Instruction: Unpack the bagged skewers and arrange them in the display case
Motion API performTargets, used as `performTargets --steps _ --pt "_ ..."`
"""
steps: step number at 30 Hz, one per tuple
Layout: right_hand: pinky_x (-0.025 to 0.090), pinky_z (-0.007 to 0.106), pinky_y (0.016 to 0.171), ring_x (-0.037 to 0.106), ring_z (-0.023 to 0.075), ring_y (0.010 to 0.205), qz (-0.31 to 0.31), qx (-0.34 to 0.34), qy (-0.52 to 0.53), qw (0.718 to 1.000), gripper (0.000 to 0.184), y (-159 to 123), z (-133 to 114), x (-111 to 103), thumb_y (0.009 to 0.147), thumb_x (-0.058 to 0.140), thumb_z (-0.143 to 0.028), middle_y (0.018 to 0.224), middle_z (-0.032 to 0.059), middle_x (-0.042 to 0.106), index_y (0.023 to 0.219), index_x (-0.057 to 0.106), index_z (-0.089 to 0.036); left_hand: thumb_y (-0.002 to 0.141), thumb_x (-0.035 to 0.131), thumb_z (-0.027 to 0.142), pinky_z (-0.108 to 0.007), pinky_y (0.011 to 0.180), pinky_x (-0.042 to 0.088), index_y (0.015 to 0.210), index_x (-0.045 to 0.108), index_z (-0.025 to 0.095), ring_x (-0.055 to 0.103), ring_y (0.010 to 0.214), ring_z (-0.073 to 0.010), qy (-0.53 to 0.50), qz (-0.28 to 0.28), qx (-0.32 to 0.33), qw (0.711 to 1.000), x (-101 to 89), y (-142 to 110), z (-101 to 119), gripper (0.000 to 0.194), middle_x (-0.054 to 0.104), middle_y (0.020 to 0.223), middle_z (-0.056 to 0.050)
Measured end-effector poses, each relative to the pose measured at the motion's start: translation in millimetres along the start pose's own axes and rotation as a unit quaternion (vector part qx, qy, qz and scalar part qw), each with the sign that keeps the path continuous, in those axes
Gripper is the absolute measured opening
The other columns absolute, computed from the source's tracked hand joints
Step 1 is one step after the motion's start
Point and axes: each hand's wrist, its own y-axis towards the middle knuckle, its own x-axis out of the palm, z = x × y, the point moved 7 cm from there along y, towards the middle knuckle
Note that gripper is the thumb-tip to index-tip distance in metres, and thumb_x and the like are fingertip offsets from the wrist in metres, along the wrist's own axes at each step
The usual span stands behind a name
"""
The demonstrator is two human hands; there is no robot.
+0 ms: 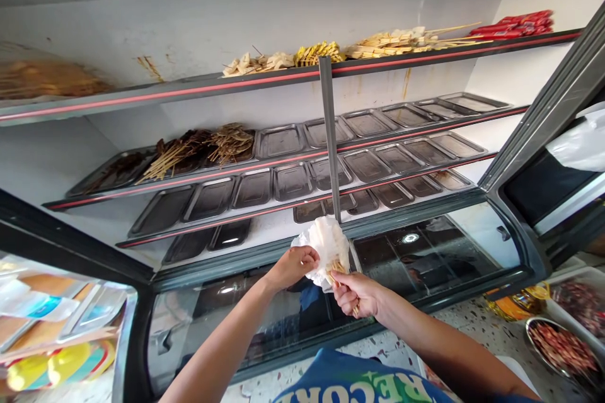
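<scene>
My right hand point(357, 293) is wrapped around the stick ends of a bundle of wooden skewers point(336, 266). A thin white plastic bag point(324, 239) surrounds the upper part of the bundle, so the food on it is hard to make out. At the bag's left side, my left hand point(293, 266) has its fingers curled in a pinch on the plastic. Both hands are in front of a refrigerated display case, just over its lower glass panel point(212, 315).
Skewers with dark food point(182, 151) lie on left-hand trays. Pale skewers point(401, 41) and red packets point(515, 24) sit on the top shelf. A metal post point(329, 138) stands mid-case. At lower right are a bowl of meat point(562, 346) and an oil bottle point(515, 305).
</scene>
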Motion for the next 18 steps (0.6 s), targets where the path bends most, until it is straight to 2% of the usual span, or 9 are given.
performTargets --steps 3,6,9,12,14,18 --pt "0.011 0.011 0.034 0.022 -0.001 0.03 0.008 -0.001 -0.008 1.0 0.047 -1.9 -0.4 1.7 0.106 0.039 -0.04 0.046 -0.0102 0.035 0.066 0.042 -0.016 0.074 0.059 0.033 -0.028 0.07 0.042 0.078 0.065 0.017 0.057 0.069 -0.0148 0.014 0.028 0.017 0.999 -7.2 -1.0 4.8 0.018 0.066 0.07 -0.001" --pt "0.011 0.011 0.034 0.019 -0.0018 0.03 0.024 -0.009 -0.012 1.0 0.048 -4.2 -1.5 0.8 0.107 0.035 -0.04 0.046 -0.0103 0.035 0.066 0.042 -0.015 0.073 0.059 0.034 -0.028 0.069 0.044 0.076 0.065 0.017 0.059 0.072 -0.016 -0.023 0.1 0.017 0.995 -17.9 -3.0 2.1 0.018 0.067 0.074 -0.003" --pt "0.012 0.011 0.035 0.021 -0.0013 0.031 0.026 -0.015 -0.006 1.0 0.046 -4.8 -2.0 -1.3 0.106 0.04 -0.039 0.047 -0.01 0.035 0.066 0.042 -0.016 0.07 0.061 0.034 -0.028 0.069 0.045 0.072 0.062 0.017 0.059 0.071 -0.0161 -0.046 0.141 0.001 0.989 -20.8 -4.7 -3.8 0.017 0.067 0.074 -0.003" --pt "0.013 0.011 0.036 0.023 -0.0007 0.032 0.02 -0.016 -0.007 1.0 0.042 -3.9 -2.2 -2.8 0.103 0.046 -0.037 0.048 -0.0099 0.036 0.067 0.043 -0.016 0.066 0.063 0.033 -0.028 0.068 0.044 0.072 0.06 0.017 0.058 0.071 -0.0151 -0.077 0.15 0.003 0.986 -18.2 -4.8 -4.8 0.016 0.065 0.073 -0.002" --pt "0.013 0.011 0.035 0.021 -0.0009 0.032 0.017 -0.013 -0.015 1.0 0.043 -3.8 -2.3 -2.5 0.104 0.045 -0.038 0.048 -0.01 0.036 0.067 0.043 -0.016 0.067 0.062 0.032 -0.027 0.068 0.044 0.081 0.064 0.016 0.057 0.071 -0.0145 -0.096 0.141 0.01 0.985 -15.8 -4.3 -4.0 0.021 0.065 0.075 -0.002" --pt "0.013 0.011 0.034 0.02 -0.001 0.031 0.019 -0.024 -0.036 0.999 0.046 -5.0 -5.3 -0.4 0.106 0.039 -0.038 0.047 -0.0099 0.035 0.066 0.043 -0.015 0.075 0.059 0.035 -0.028 0.068 0.045 0.095 0.071 0.016 0.058 0.073 -0.0149 -0.062 0.118 0.014 0.991 -14.1 -3.9 -4.5 0.03 0.066 0.078 -0.002"
